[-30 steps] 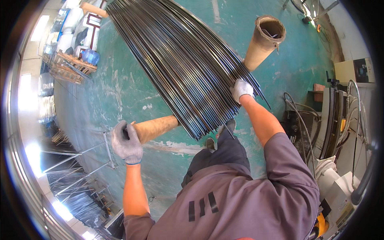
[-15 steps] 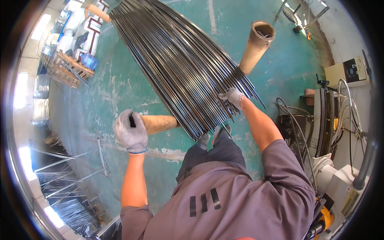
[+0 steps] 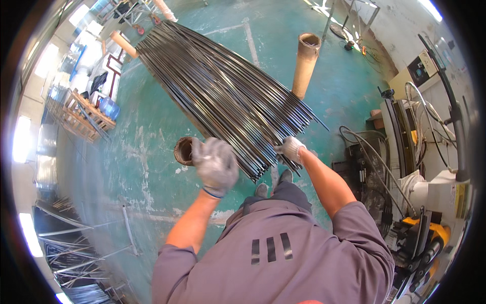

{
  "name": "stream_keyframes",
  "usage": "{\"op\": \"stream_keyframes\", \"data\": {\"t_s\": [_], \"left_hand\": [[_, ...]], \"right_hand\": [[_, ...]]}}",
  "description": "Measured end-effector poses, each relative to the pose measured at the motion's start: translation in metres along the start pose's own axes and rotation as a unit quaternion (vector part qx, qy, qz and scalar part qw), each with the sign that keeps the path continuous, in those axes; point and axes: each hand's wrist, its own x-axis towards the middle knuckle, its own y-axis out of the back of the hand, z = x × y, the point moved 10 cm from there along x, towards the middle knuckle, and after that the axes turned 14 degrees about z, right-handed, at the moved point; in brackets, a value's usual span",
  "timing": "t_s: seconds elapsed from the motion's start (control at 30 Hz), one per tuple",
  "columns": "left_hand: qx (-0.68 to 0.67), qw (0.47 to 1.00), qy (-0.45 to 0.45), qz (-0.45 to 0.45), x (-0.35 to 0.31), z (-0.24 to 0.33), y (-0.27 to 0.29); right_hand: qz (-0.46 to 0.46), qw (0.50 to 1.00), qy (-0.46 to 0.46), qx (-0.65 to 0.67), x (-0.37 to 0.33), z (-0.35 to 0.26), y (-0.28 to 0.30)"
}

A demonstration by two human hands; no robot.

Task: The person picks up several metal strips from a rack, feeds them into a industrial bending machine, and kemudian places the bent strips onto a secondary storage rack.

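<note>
A wide layer of long dark metal rods [image 3: 212,86] runs from the upper left down to a spot just before my feet. At their near ends, my right hand [image 3: 292,148], in a pale knitted glove, is closed around a few rod ends. My left hand [image 3: 216,167], in a grey-white work glove, hovers left of the near rod ends. Motion smears its fingers, and I see nothing in it. It partly covers a cardboard tube [image 3: 184,151] standing at the bundle's left side. Another cardboard tube [image 3: 306,66] rises along the right side.
More tubes [image 3: 124,43] stand at the far end. Wooden pallets [image 3: 81,119] with wrapped goods lie to the left, above a metal rack [image 3: 91,233]. Machinery with hoses [image 3: 372,152] lines the right side. The floor is green with worn patches [image 3: 139,167].
My left hand has swung right, from beyond the left cardboard tube toward the rod ends. My right hand stays at the rod ends. The view has shifted, showing more of the bundle's far end.
</note>
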Motion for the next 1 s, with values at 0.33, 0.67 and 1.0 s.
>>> {"op": "stream_keyframes", "data": {"t_s": [0.33, 0.67, 1.0], "left_hand": [[-0.342, 0.737, 0.521, -0.261, -0.204, 0.018, -0.124], [-0.507, 0.339, 0.763, -0.215, -0.247, -0.015, -0.220], [-0.566, 0.178, 0.780, -0.196, -0.225, 0.085, -0.237]], "right_hand": [[0.135, 0.963, 0.045, -0.228, -0.072, 0.005, -0.005], [0.170, 0.958, -0.038, -0.226, -0.275, 0.074, 0.034], [0.423, 0.836, -0.208, -0.280, -0.515, 0.219, 0.038]]}}
